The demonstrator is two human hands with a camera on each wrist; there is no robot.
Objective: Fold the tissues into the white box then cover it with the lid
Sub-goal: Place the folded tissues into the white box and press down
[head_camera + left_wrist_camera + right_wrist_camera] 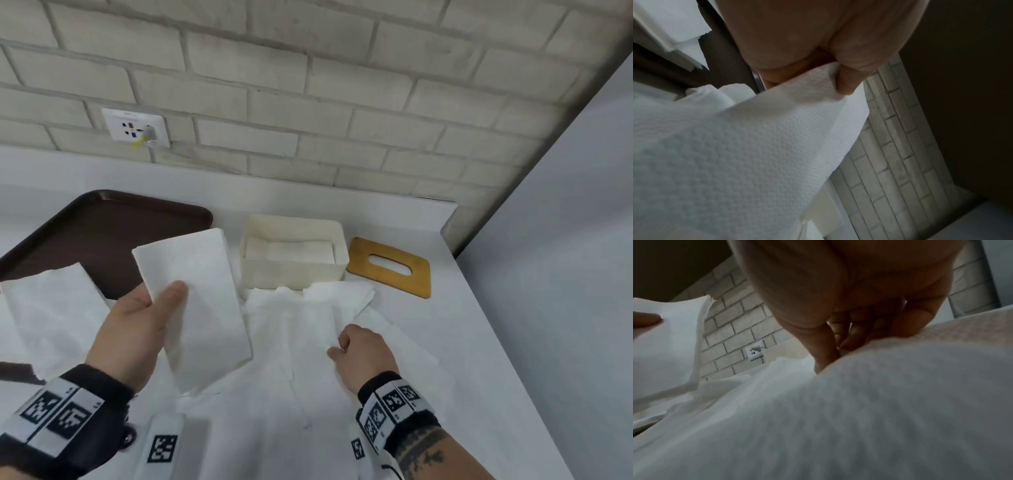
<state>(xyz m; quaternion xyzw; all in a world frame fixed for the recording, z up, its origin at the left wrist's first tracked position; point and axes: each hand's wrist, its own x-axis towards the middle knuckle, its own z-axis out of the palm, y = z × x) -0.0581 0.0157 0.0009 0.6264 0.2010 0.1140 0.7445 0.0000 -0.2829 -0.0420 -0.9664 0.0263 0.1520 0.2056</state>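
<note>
My left hand [150,311] holds a folded white tissue [198,301] above the counter, thumb on top and fingers hidden beneath; the left wrist view shows the thumb pinching the folded tissue [748,146]. My right hand [356,349] rests on a spread tissue [301,342] lying on the counter, its fingers curled and pinching the paper [859,402]. The white box [294,270] stands open behind the tissues, with folded tissues inside. The wooden lid [390,267] with an oval slot lies flat to the right of the box.
A dark brown tray [102,236] sits at the left with more tissues [51,308] overlapping its front edge. A brick wall with a power socket [137,128] stands behind. The counter ends at a grey wall [565,274] on the right.
</note>
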